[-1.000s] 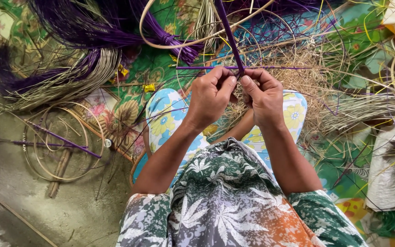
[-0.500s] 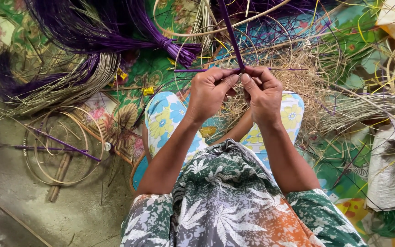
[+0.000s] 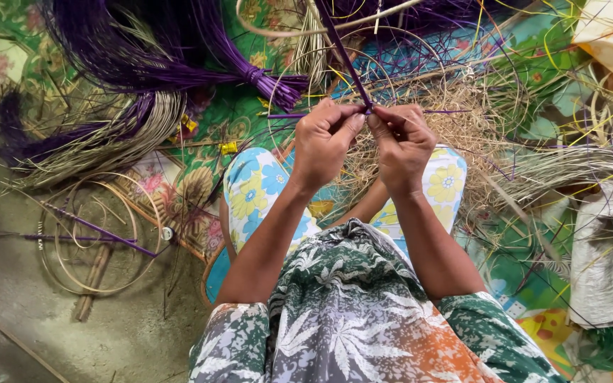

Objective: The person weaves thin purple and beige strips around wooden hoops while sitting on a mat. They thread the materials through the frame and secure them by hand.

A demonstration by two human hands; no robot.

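both grips [image 3: 365,113] on up-left-slanting purple strand [image 3: 340,51]

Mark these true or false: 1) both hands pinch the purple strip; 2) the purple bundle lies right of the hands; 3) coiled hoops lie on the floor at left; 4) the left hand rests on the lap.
1) Left hand and right hand pinch the purple strip: true.
2) False: the purple bundle lies to their left.
3) Coiled hoops on the floor at left: true.
4) False: it is raised, at the strip.
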